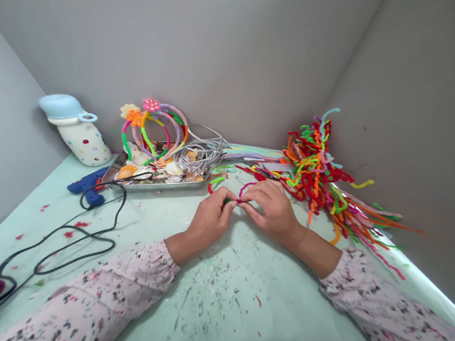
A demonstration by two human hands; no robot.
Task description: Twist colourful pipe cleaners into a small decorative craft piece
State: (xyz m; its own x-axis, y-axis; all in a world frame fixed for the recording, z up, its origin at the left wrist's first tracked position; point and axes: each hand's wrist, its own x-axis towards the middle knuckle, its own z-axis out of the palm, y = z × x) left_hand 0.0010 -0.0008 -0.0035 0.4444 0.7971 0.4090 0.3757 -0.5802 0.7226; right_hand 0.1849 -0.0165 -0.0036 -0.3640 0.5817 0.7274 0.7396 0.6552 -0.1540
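Note:
My left hand (213,216) and my right hand (273,209) meet over the middle of the table, their fingertips pinched close together. Between them they grip a fuzzy magenta pipe cleaner (247,188), part of which curves up behind my right fingers. Just beyond my left fingers shows a short red and bright green fuzzy length (217,181); whether it joins the held piece I cannot tell. Most of what lies between the fingertips is covered by the fingers.
A metal tray (162,186) holds flower pieces, coiled grey wire (202,154) and fuzzy flower-topped hoops (154,125). Left are a blue glue gun (89,184), its black cord (70,226) and a white bottle (85,142). Many coloured pipe cleaners (315,172) heap at the right.

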